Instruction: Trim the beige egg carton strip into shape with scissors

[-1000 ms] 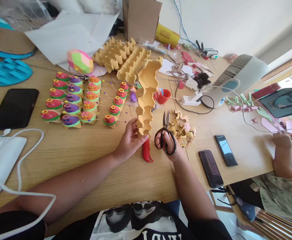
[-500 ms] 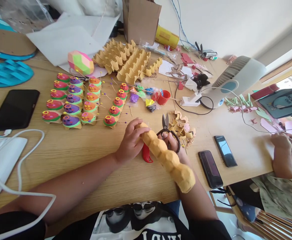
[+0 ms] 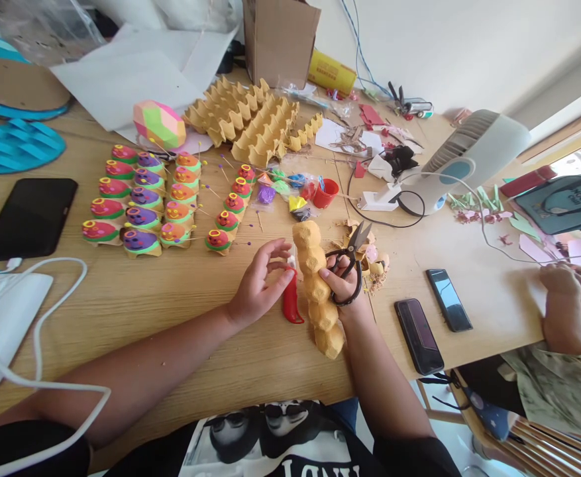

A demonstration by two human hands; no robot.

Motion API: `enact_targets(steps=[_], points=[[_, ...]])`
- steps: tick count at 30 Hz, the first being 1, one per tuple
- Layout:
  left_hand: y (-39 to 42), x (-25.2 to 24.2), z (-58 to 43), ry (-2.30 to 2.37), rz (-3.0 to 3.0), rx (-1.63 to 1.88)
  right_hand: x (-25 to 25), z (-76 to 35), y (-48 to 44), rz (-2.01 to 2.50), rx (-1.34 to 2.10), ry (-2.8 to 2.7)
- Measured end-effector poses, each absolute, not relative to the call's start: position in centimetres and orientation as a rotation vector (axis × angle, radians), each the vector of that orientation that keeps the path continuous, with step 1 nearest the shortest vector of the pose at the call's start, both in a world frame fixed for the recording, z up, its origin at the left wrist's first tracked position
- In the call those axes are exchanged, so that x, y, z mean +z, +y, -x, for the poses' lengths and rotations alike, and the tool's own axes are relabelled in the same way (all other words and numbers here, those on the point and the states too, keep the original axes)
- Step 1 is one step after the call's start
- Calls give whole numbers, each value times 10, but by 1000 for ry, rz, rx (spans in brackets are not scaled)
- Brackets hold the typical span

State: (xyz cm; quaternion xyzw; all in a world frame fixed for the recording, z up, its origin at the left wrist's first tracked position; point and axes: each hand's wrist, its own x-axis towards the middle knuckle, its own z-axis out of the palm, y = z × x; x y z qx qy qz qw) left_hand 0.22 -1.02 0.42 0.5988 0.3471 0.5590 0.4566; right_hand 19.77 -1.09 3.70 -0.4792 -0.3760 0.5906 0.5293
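Observation:
My right hand (image 3: 348, 286) is closed around black-handled scissors (image 3: 358, 240), whose blades point up and away. Its thumb also pins a yellow strip of egg-carton cups (image 3: 315, 281), held roughly upright with the rounded cup bottoms toward me. Just left of the strip is my left hand (image 3: 263, 281), fingers spread and holding nothing. A curved red object (image 3: 291, 303) lies on the table between that hand and the strip; its upper end is partly hidden. Carton scraps (image 3: 377, 265) are piled behind the scissors.
Painted carton strips with faces (image 3: 144, 199) stand at left. Carton trays (image 3: 265, 126) lie behind, near a red cup (image 3: 326, 193) and bagged clay (image 3: 266, 193). On the right are two phones (image 3: 419, 334), a fan (image 3: 462, 159) and another person's hands (image 3: 566, 285).
The carton strip has swung from slanted to nearly upright. My left hand has let go of it, and my right thumb now grips it. The scissors have tilted to the right.

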Motion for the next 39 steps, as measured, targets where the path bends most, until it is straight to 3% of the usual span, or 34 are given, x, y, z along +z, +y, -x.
enact_targets(steps=[4, 9, 16, 25, 39], points=[[-11, 7, -5, 766, -1226, 1276, 27, -196, -15, 1166, 1341, -1013], [-5, 12, -3, 739, -946, 1212, 23, -196, -21, 1032, 1506, -1238], [4, 19, 2, 649, -722, 1127, 43, -204, -19, 1111, 1420, -1377], [8, 30, 10, 609, -557, 1055, 47, -213, -13, 1147, 1595, -1599], [9, 29, 4, 806, -579, 1350, 52, -208, -14, 1478, 1466, -1749]])
